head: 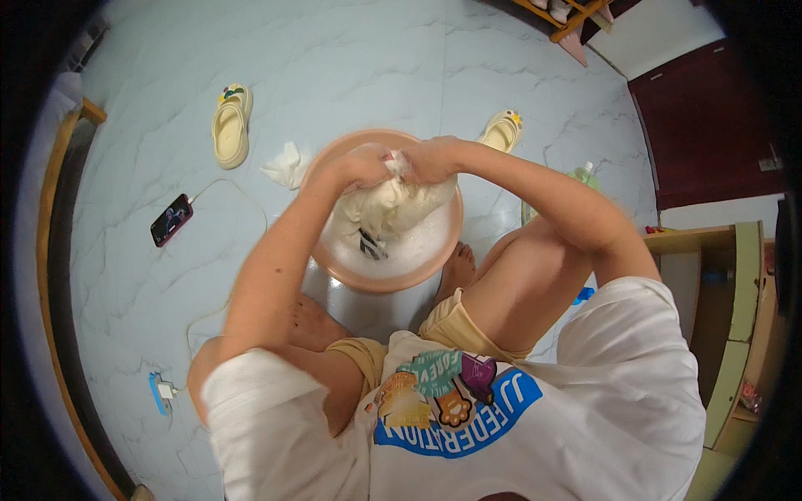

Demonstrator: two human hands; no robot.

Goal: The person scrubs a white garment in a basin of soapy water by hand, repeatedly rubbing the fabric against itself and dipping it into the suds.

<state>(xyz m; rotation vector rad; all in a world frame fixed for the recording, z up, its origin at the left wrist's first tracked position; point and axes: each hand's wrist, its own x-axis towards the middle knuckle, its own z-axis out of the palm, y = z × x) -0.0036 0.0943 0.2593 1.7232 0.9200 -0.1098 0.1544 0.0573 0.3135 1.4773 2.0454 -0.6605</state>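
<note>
An orange plastic basin point(382, 285) with white suds point(413, 250) stands on the floor before me. My left hand point(366, 166) and my right hand point(432, 161) are close together over its far part, both gripping a wet white cloth point(382, 203), apparently a garment. The cloth is bunched between them and hangs down into the suds. A dark-striped part point(371, 245) of fabric shows at its lower end. Suds cling to my fingers, and some fingertips are hidden by the cloth and the hands.
Cream clogs point(230, 134) lie beyond the basin on both sides. White crumpled material point(288, 166) rests by its left rim. A phone point(171, 220) on a charging cable lies at left, near a blue power strip point(159, 393). A shelf unit point(745, 282) stands at right.
</note>
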